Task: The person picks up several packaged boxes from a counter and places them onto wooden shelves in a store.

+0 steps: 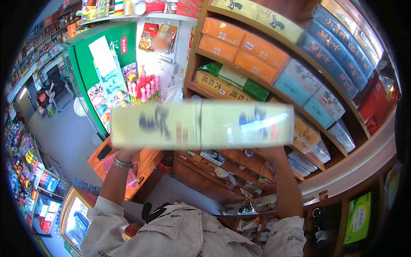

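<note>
Two long pale yellow-green gift boxes, a left box (160, 125) and a right box (247, 125), are held up end to end before my chest. They are blurred and bear dark brush-style writing. My left hand (128, 153) supports the left box from below near its outer end; a metal bracelet (123, 162) circles that wrist. Under the right box, towards its outer end, is my right hand (271, 152). Most of the fingers of both hands are hidden behind the boxes.
Wooden shelves (221, 56) at the right hold orange boxes (257, 48), blue boxes (334, 51) and similar yellow boxes (257, 14). At the left stand a green drinks fridge (125, 35) and a wooden counter (149, 162). Pink figure-shaped items (144, 86) stand beyond the boxes.
</note>
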A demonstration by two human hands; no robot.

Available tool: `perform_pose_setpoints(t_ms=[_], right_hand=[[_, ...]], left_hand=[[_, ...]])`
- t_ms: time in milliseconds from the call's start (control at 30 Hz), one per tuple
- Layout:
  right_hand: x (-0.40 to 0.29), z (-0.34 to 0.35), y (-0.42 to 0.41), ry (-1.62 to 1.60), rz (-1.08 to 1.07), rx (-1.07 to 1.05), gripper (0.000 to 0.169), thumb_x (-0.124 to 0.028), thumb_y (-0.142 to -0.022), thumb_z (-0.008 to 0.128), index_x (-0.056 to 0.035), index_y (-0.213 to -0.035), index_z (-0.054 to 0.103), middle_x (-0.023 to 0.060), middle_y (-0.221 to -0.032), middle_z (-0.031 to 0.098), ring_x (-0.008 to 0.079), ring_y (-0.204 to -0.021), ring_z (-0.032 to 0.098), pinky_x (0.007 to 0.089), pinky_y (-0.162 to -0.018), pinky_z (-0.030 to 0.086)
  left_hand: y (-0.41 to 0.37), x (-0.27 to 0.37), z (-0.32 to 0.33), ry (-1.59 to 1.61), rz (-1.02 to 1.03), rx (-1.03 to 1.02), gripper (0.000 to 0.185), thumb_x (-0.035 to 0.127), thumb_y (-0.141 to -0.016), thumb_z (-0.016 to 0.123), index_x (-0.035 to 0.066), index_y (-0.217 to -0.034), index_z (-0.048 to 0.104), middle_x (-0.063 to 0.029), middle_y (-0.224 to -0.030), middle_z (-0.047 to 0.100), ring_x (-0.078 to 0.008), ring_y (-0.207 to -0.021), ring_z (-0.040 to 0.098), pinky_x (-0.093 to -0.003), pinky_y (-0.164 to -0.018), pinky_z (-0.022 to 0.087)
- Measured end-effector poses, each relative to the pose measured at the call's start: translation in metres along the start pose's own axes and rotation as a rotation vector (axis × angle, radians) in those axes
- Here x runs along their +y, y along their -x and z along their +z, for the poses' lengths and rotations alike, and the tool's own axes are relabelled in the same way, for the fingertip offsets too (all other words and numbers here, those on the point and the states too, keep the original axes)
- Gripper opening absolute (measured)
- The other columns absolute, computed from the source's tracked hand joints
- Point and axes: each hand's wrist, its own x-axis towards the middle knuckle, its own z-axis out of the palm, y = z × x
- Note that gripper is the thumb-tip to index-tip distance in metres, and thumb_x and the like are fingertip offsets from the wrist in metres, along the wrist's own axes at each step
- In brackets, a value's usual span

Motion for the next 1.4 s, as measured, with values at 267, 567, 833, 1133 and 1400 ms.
perform_pose_setpoints(t_ms=[267,567,833,1133,1400], right_hand=[[-0.046,0.02,0.022,-0.344,0.157,0.109,0.084,-0.033,-0.094,0.064,0.001,-0.161,0.028,0.0193,-0.154,0.046,0.0272,-0.138,0.05,0.0375,-0.114,0.041],[-0.063,0.023,0.004,-0.661,0.356,-0.112,0.074,-0.041,-0.102,0.054,0.0023,-0.158,0.032,0.0192,-0.15,0.05,0.0251,-0.132,0.055,0.0358,-0.109,0.046],[-0.097,0.011,0.016,-0.553,0.142,-0.184,0.09,-0.032,-0.095,0.071,-0.0052,-0.164,0.02,0.0181,-0.152,0.048,0.0244,-0.137,0.051,0.0364,-0.111,0.045],[-0.16,0.001,0.017,-0.239,-0.364,-0.088,0.104,0.002,-0.076,0.085,-0.009,-0.16,0.024,0.0181,-0.151,0.045,0.0288,-0.139,0.05,0.0409,-0.115,0.044],[-0.187,-0.073,-0.071,0.054,-0.566,0.2,0.068,-0.025,-0.096,0.073,-0.0071,-0.151,0.037,0.0161,-0.127,0.061,0.0227,-0.105,0.067,0.0331,-0.082,0.061]], left_hand=[[0.014,0.032,0.065,-0.333,-0.025,0.135,0.09,0.032,-0.086,0.069,0.0,-0.16,0.028,-0.0149,-0.15,0.052,-0.0237,-0.136,0.053,-0.0389,-0.112,0.043],[0.049,0.063,0.107,-0.204,-0.22,0.56,0.049,0.041,-0.096,0.063,0.006,-0.129,0.06,-0.008,-0.105,0.073,-0.0189,-0.082,0.074,-0.0325,-0.049,0.055],[0.058,0.102,0.104,-0.114,-0.071,0.32,0.063,0.029,-0.093,0.059,-0.002,-0.146,0.047,-0.0173,-0.124,0.069,-0.0265,-0.092,0.075,-0.0376,-0.059,0.062],[-0.01,0.147,0.133,-0.092,0.226,0.152,0.055,0.038,-0.104,0.051,-0.002,-0.142,0.053,-0.0171,-0.136,0.065,-0.0282,-0.12,0.066,-0.0451,-0.104,0.053],[-0.137,0.182,0.217,-0.244,0.51,-0.127,0.054,0.043,-0.11,0.044,-0.001,-0.139,0.056,-0.0149,-0.134,0.065,-0.0233,-0.123,0.063,-0.041,-0.105,0.05]])
